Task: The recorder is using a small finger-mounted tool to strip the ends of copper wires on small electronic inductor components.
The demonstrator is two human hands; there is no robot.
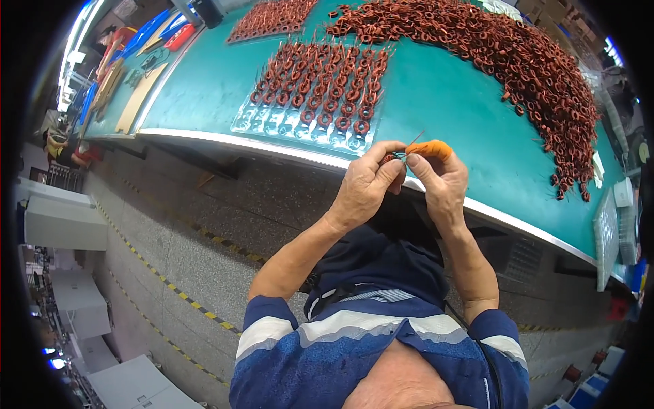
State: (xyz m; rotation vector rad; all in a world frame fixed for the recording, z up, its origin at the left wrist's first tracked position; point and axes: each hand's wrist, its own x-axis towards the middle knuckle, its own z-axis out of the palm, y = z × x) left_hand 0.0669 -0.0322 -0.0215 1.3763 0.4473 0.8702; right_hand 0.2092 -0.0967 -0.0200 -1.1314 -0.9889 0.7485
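Just over the table's near edge, my left hand (364, 184) pinches a small copper-wound ring coil (389, 158) between thumb and fingers. My right hand (443, 183) closes in from the other side, thumb and index finger pressed together at the coil. An orange finger cover (430, 148) sits on that index finger. One thin reddish wire (417, 137) sticks up from between the hands. My fingers hide most of the coil. Beyond my left hand lies a clear plastic tray (262, 127) with rows of similar coils standing in it; several near pockets hold none.
A large heap of loose coils (477, 41) curves across the green table (436, 88) to the right. A second filled tray (272, 17) lies farther back. Stacked clear trays (606, 238) stand at the right end. Cardboard (141, 99) and a red bin (179, 37) are at left.
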